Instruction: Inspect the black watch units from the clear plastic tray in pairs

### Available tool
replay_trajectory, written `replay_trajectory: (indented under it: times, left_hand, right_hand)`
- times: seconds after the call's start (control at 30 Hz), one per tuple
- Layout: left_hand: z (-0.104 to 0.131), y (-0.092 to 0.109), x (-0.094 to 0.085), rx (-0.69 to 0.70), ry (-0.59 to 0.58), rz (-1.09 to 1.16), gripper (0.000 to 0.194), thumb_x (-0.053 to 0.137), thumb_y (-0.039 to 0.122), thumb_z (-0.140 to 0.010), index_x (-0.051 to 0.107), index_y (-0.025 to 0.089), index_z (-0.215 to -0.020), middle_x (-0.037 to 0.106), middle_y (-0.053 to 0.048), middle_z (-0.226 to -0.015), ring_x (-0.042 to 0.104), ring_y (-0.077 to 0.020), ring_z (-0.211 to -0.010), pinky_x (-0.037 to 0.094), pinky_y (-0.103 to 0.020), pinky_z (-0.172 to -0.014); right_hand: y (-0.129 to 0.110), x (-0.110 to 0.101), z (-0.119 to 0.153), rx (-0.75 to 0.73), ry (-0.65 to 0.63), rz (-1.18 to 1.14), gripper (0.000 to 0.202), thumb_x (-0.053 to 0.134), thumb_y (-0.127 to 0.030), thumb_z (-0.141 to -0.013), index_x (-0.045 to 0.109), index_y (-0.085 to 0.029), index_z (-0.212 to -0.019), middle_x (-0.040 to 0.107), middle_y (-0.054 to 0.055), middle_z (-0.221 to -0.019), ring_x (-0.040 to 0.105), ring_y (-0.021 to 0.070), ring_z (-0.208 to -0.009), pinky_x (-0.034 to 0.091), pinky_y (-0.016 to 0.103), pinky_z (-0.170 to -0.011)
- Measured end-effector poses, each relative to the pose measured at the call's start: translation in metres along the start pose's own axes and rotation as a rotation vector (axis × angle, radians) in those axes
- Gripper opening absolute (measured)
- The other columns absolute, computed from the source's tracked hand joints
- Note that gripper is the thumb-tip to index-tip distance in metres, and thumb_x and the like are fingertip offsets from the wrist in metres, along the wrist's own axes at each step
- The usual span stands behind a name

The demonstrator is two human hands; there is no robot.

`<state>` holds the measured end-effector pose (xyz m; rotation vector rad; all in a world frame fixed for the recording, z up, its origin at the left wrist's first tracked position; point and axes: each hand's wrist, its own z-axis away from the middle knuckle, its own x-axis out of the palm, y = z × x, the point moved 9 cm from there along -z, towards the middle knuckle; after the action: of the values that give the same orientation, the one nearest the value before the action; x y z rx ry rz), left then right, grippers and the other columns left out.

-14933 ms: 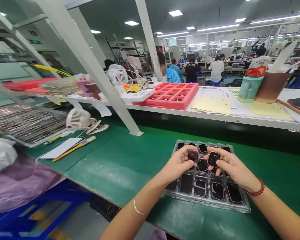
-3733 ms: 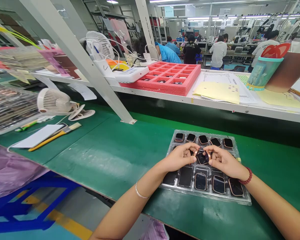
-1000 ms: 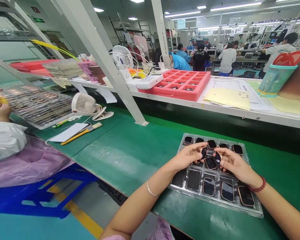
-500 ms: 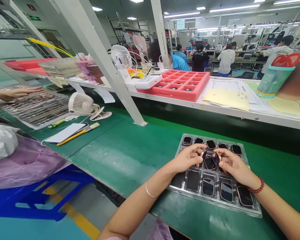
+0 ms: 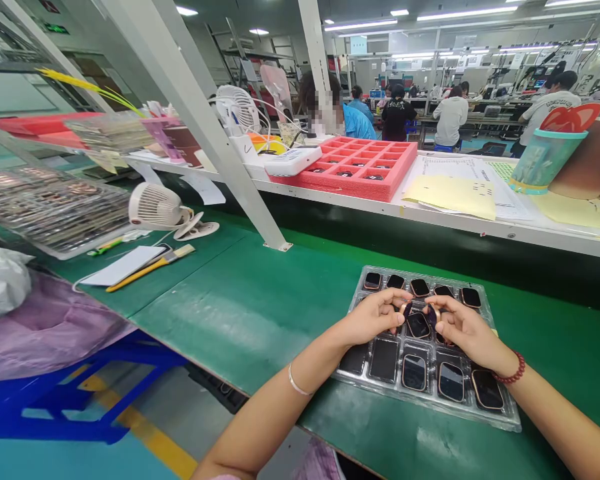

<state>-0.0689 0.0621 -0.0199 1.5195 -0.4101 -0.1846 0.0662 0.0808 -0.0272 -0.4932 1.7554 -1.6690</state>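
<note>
Above a clear plastic tray, my left hand pinches a smartwatch case with a gold rim, held on edge. My right hand grips a second smartwatch case, also tilted upright, facing the first across a small gap. Between and below the hands a dark-faced smartwatch case lies in its pocket. More cases fill the back row and the front right pockets, such as the smartwatch case at the front. My fingers hide part of the middle row.
A white shelf runs behind the green bench, bearing a red foam tray, papers and a cup. A slanted post meets the bench. Leftward are a small fan, a brush and stacked trays.
The view has shifted slightly. A co-worker's hand over the stacked trays at the left has gone out of view. Both my hands keep their cases, nearly still.
</note>
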Motion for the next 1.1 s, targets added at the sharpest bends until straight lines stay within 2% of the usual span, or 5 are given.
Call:
replay_trajectory:
  times: [0.47,0.77,0.97,1.1]
  left_hand:
    - [0.0005,0.0011,0.0015,-0.008,-0.005,-0.023,0.047,0.070,0.036,-0.072,0.054,0.017,-0.111,0.052,-0.003,-0.092,0.051,-0.0071,-0.064,0.047,-0.024,-0.059]
    - [0.0005,0.0010,0.0019,-0.013,-0.009,-0.021,0.046,0.070,0.036,-0.072,0.054,0.017,-0.111,0.052,-0.003,-0.092,0.050,-0.0069,-0.064,0.047,-0.022,-0.059]
    - [0.0008,-0.0014,-0.0032,-0.036,0.030,-0.028,0.047,0.069,0.038,-0.073,0.053,0.018,-0.112,0.055,-0.004,-0.095,0.054,-0.0062,-0.061,0.044,-0.022,-0.058]
    - [0.0009,0.0005,-0.0046,-0.041,0.052,-0.048,0.043,0.063,0.037,-0.078,0.052,0.018,-0.115,0.058,-0.005,-0.096,0.059,-0.0102,-0.067,0.043,-0.023,-0.060]
  right_hand:
    - [-0.0017,-0.0008,0.0003,-0.005,0.008,0.015,0.045,0.055,-0.042,-0.086,0.043,-0.021,-0.124,0.040,-0.004,-0.067,0.035,0.0103,-0.055,0.034,0.022,-0.050]
    - [-0.0040,0.0007,0.0003,-0.005,0.003,0.009,0.045,0.055,-0.043,-0.086,0.044,-0.021,-0.123,0.044,-0.002,-0.071,0.037,0.0100,-0.055,0.035,0.022,-0.050]
    - [-0.0007,-0.0013,-0.0001,0.020,0.003,-0.022,0.049,0.051,-0.043,-0.088,0.039,-0.021,-0.130,0.050,-0.002,-0.067,0.051,0.0137,-0.060,0.044,0.027,-0.056]
    - [0.0013,-0.0049,-0.0012,0.041,0.032,-0.041,0.051,0.048,-0.043,-0.089,0.039,-0.017,-0.133,0.060,0.002,-0.071,0.057,0.0155,-0.062,0.048,0.029,-0.058]
